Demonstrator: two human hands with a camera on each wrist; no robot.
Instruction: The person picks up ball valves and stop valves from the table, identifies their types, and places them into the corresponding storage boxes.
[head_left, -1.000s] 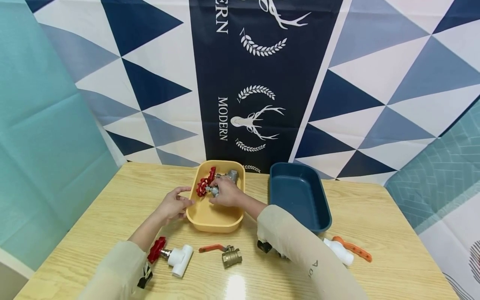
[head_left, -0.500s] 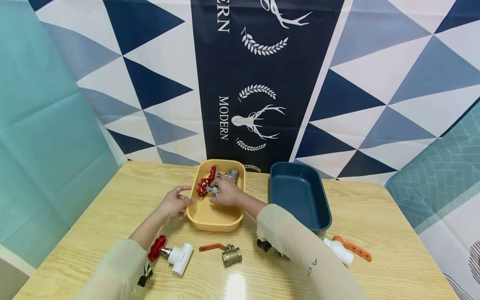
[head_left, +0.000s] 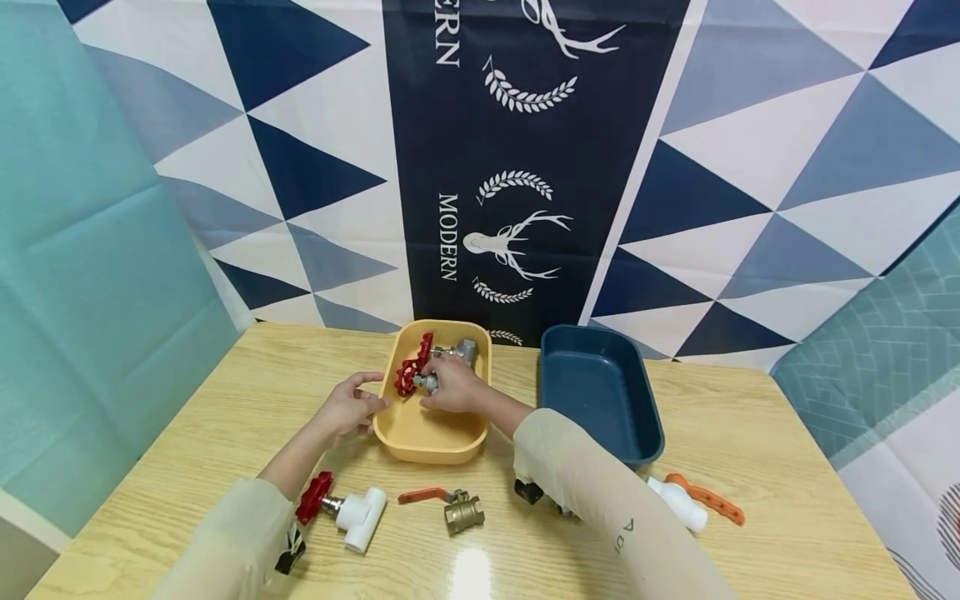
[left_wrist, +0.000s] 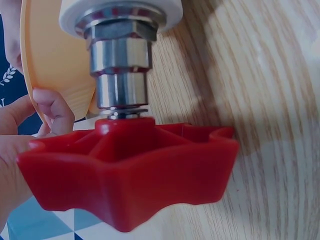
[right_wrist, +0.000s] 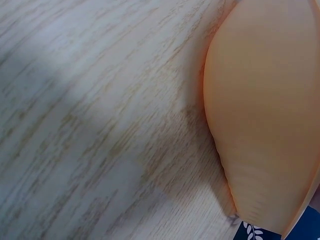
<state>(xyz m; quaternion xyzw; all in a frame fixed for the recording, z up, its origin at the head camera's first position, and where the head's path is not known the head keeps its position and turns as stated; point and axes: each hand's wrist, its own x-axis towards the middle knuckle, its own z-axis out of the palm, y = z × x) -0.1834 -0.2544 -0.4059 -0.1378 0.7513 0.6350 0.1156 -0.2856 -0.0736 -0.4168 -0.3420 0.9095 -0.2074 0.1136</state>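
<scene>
- The wooden counter (head_left: 187, 433) carries everything, in front of a hanging cloth of blue and white triangles (head_left: 750, 167).
- A dark blue tub (head_left: 600, 392) stands to the right of a yellow tub (head_left: 431, 437); the two are near each other but apart.
- The yellow tub holds the metal valve with a red handwheel (head_left: 411, 367), which sits at the tub's far end, wheel toward the left wall.
- The right hand (head_left: 453, 385) reaches into the yellow tub and its fingers curl round the valve's metal body, just beside the wheel.
- The left hand (head_left: 347, 410) rests against the outer left wall of the yellow tub, fingers relaxed and lightly bent, clasping nothing that I can make out.
- On the near counter lie a white plastic valve with a red wheel (head_left: 341, 508), a brass ball valve with an orange lever (head_left: 450, 507), and a white valve with an orange lever (head_left: 693, 500). The left wrist view shows the first of these close up (left_wrist: 125, 170).
- Handling, as a judgement: the held valve looks like solid metal, so heavy for its bulk, rigid, and not fragile, though smooth surfaces may slip. The body is the sound place to grip; the wheel could turn on its stem under the fingers.
</scene>
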